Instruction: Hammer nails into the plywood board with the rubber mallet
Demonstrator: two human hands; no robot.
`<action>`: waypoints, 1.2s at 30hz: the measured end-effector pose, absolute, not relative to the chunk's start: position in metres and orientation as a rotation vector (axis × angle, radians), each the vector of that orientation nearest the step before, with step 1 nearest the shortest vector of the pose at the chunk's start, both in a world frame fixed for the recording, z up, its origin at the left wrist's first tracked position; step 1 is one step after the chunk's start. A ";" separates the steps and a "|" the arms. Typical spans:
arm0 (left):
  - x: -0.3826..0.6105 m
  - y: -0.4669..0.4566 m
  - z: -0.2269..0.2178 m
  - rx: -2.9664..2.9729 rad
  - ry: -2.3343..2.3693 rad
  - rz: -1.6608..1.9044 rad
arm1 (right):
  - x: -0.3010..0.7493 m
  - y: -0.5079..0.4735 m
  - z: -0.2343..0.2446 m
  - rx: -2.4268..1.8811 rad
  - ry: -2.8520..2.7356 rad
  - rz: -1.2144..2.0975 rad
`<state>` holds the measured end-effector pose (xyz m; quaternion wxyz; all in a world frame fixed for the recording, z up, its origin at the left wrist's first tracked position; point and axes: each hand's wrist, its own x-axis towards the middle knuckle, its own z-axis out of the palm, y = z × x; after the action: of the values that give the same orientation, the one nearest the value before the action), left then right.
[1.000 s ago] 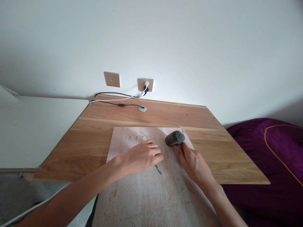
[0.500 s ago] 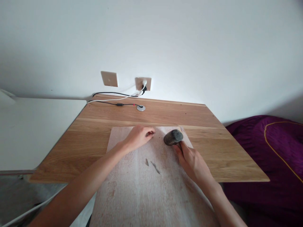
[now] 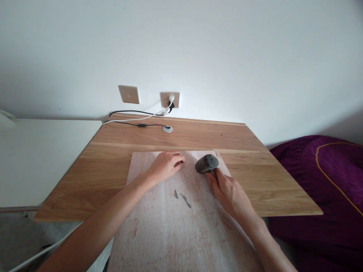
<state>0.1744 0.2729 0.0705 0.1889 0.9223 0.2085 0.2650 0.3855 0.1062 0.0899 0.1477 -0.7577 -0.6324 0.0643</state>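
Note:
My right hand (image 3: 227,185) grips a mallet (image 3: 207,164) by its handle, close under the dark, rounded head. The head is raised near the far right corner of a pale, whitewashed wooden board (image 3: 159,234). Toward the board's far edge, my left hand (image 3: 167,164) has its fingers curled together in a pinch; whatever they hold is too small to make out. Several thin grey metal pieces that look like nails (image 3: 186,200) lie on the board between my forearms, one shorter piece (image 3: 176,194) slightly apart on the left.
Under the board is a wooden desk (image 3: 272,181) against a white wall. Black and white cables run over its back to a wall socket (image 3: 169,99), past a round cable grommet (image 3: 167,129). A white surface (image 3: 42,158) adjoins at left; purple fabric (image 3: 300,181) bulges at right.
My left fingers have dipped slightly toward the board. The mallet stays almost where it was, and the whole view has shifted a little.

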 end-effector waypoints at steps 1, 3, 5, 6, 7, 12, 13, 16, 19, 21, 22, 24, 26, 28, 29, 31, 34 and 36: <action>0.175 0.273 0.070 2.597 0.586 0.741 | 0.385 0.106 0.090 -2.181 -1.817 0.189; 0.175 0.274 0.070 2.594 0.593 0.735 | 0.385 0.106 0.090 -2.178 -1.816 0.190; 0.176 0.274 0.069 2.582 0.604 0.735 | 0.385 0.106 0.090 -2.174 -1.815 0.183; 0.176 0.275 0.068 2.574 0.616 0.741 | 0.386 0.106 0.090 -2.175 -1.813 0.180; 0.177 0.275 0.068 2.565 0.634 0.747 | 0.386 0.106 0.090 -2.177 -1.811 0.181; 0.179 0.274 0.068 2.494 0.717 0.738 | 0.386 0.109 0.099 -2.117 -1.836 0.197; 0.179 0.273 0.068 2.480 0.714 0.734 | 0.384 0.110 0.102 -2.093 -1.840 0.189; 0.179 0.274 0.068 2.442 0.706 0.733 | 0.375 0.117 0.110 -2.017 -1.844 0.150; 0.179 0.274 0.068 2.408 0.708 0.716 | 0.365 0.127 0.116 -1.957 -1.893 0.151; 0.178 0.274 0.069 2.389 0.706 0.707 | 0.360 0.132 0.117 -1.952 -1.953 0.174; 0.178 0.274 0.070 2.382 0.705 0.707 | 0.359 0.135 0.117 -1.961 -1.982 0.186; 0.178 0.274 0.071 2.378 0.706 0.715 | 0.357 0.137 0.116 -1.989 -2.021 0.205; 0.178 0.273 0.073 2.389 0.715 0.722 | 0.357 0.138 0.116 -2.019 -2.023 0.206; 0.178 0.273 0.073 2.402 0.736 0.724 | 0.358 0.137 0.116 -2.036 -2.008 0.202; 0.179 0.272 0.073 2.402 0.749 0.722 | 0.358 0.136 0.116 -2.036 -2.005 0.204; 0.180 0.272 0.073 2.389 0.768 0.718 | 0.359 0.135 0.116 -2.030 -1.999 0.199; 0.180 0.271 0.073 2.382 0.756 0.715 | 0.359 0.135 0.117 -2.014 -1.973 0.146; 0.180 0.271 0.074 2.392 0.744 0.713 | 0.358 0.135 0.117 -2.009 -1.970 0.121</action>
<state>0.1803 0.2709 0.0741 0.2651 0.8855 0.2754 0.2640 0.3585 0.1352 0.1169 0.1620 -0.7040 -0.6902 0.0423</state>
